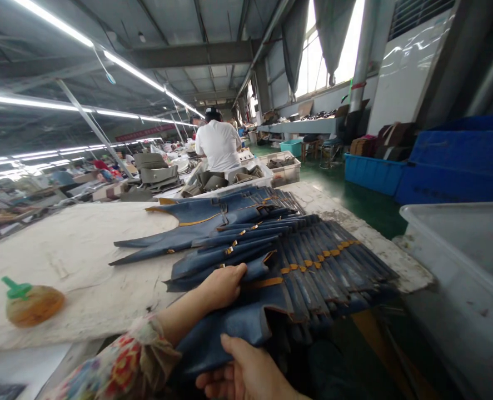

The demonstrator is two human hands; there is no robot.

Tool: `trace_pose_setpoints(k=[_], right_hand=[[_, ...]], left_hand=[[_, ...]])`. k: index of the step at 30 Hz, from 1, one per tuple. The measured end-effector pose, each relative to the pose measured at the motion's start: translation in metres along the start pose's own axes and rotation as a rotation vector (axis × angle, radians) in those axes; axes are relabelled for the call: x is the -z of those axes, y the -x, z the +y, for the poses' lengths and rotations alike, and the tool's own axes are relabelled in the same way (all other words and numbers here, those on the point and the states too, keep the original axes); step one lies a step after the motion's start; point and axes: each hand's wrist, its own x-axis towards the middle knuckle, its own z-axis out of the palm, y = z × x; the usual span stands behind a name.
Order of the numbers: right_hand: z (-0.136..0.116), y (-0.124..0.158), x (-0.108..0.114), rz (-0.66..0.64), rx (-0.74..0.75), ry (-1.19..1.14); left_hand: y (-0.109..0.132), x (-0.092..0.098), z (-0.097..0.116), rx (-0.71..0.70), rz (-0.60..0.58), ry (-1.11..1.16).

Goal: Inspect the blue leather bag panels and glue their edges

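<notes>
Many dark blue leather pieces with tan strips lie overlapped in a fanned row along the table's right side. My left hand, coming out of a floral sleeve, is closed on a folded blue piece in the near part of the row; its fingertips are partly hidden. Nearer to me, my right hand grips the lower edge of a blue leather piece, thumb on top and fingers curled underneath. This piece is bent upward, with its brown raw edge showing at the right. Farther pieces spread flat with pointed ends toward the left.
On the pale worktable stands a squat bottle with a green spout and amber liquid. A translucent bin is at right, blue crates behind it. Ahead, a person in a white shirt sits beyond tubs of grey-green pieces.
</notes>
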Motion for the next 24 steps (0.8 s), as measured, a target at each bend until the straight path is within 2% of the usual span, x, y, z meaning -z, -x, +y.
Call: trace_pose_setpoints(k=[6,9,13,17,20,23,24], right_hand=[[0.001,-0.004,-0.001,0.043,-0.012,0.029],[0.006,-0.011,0.007,0.001,-0.008,0.025],[0.016,-0.025,0.023,-0.1,-0.07,0.079],[0.022,-0.034,0.032,-0.085,-0.082,0.095],[0.022,-0.034,0.031,-0.048,-0.041,0.094],[0.016,-0.026,0.025,-0.021,-0.021,0.082],[0.014,-0.022,0.023,-0.024,-0.02,0.088]], left_hand=[[-0.045,-0.017,-0.004,0.118,-0.019,0.109],[-0.065,-0.017,-0.012,0.177,0.053,0.11],[-0.077,-0.018,-0.022,0.232,0.162,0.051],[-0.08,-0.027,-0.025,0.223,0.207,-0.067],[-0.079,-0.03,-0.023,0.131,0.22,-0.164],[-0.078,-0.029,-0.018,-0.169,0.24,-0.274],[-0.077,-0.029,-0.016,-0.273,0.21,-0.286]])
